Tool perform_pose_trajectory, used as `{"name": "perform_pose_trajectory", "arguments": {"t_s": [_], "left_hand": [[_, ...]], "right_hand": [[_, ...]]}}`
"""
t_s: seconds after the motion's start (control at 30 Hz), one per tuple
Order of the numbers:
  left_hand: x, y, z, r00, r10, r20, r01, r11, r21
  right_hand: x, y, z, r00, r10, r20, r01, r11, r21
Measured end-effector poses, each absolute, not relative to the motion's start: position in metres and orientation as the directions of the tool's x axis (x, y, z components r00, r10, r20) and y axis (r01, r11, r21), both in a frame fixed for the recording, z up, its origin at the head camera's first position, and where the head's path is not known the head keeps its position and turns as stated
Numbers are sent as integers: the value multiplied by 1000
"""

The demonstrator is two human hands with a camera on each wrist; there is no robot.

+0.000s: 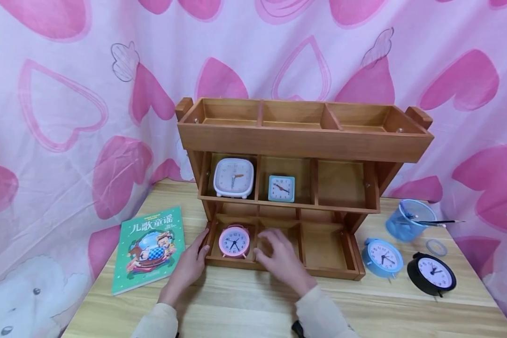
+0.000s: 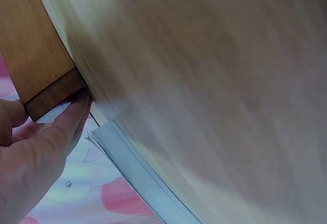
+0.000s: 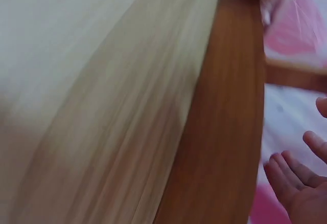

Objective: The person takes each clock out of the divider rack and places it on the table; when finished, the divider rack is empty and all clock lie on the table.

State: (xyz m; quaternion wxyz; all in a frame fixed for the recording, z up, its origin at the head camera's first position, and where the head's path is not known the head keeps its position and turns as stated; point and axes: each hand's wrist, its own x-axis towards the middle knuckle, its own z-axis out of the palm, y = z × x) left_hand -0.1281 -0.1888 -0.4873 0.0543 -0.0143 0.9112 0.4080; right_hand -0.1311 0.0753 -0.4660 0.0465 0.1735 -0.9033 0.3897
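A pink alarm clock (image 1: 234, 241) stands in the left bottom compartment of a brown wooden tiered shelf (image 1: 308, 143). My left hand (image 1: 190, 261) grips the shelf's lower left front corner. In the left wrist view, the thumb and fingers of that left hand (image 2: 43, 155) lie on either side of the wooden end. Just right of the pink clock, my right hand (image 1: 280, 256) is over the front of the middle bottom compartment, holding nothing. The right wrist view shows this hand (image 3: 306, 188) with fingers apart, beside the front board.
A white clock (image 1: 234, 177) and a small mint square clock (image 1: 281, 188) occupy the middle tier. Right of the shelf are a blue alarm clock (image 1: 382, 257), a black one (image 1: 432, 273), a blue mesh pen cup (image 1: 410, 220) and a ring (image 1: 436, 247). A green book (image 1: 149, 251) lies at left.
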Motion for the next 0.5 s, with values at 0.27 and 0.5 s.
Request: {"name": "perform_pose_trajectory", "arguments": {"t_s": [0.27, 0.5], "left_hand": [[-129, -189, -488, -993, 17, -115, -75, 658, 749], [-128, -190, -488, -994, 24, -106, -64, 657, 751]], "right_hand": [[-152, 27, -477, -911, -391, 128, -399, 765, -505], [-162, 3, -484, -931, -357, 80, -354, 824, -443]]}}
